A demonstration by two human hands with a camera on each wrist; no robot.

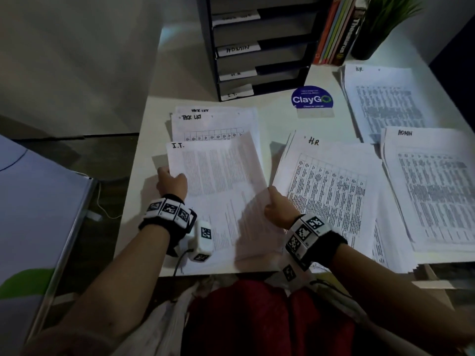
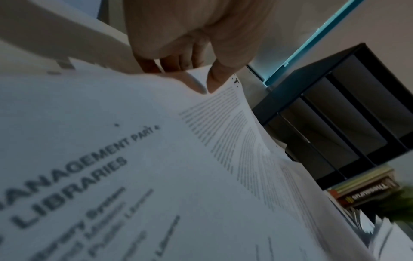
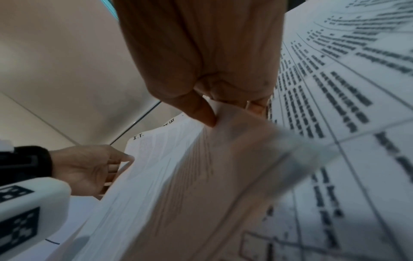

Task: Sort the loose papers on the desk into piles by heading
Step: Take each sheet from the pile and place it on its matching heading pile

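Observation:
I hold a sheet headed "I.T." (image 1: 218, 176) lifted over the desk's near left part. My left hand (image 1: 171, 181) pinches its left edge, thumb on top; the left wrist view shows the thumb and fingers (image 2: 214, 79) clamped on that sheet (image 2: 234, 109). My right hand (image 1: 279, 210) pinches the sheet's right edge, as the right wrist view shows at the thumb (image 3: 201, 113). Under it lies a printed page (image 2: 89, 167) about libraries. A "Task List" pile (image 1: 213, 122) lies behind, an "HR" pile (image 1: 331, 186) to the right, an "Admin" pile (image 1: 434, 186) at far right, another "HR" pile (image 1: 383, 98) behind it.
A black tray rack (image 1: 259, 47) with labelled shelves stands at the back of the white desk (image 1: 277, 116). Books (image 1: 339, 29) and a potted plant (image 1: 380, 24) stand right of it. A blue ClayGo sticker (image 1: 312, 98) sits mid-desk. A grey surface (image 1: 33, 214) lies left.

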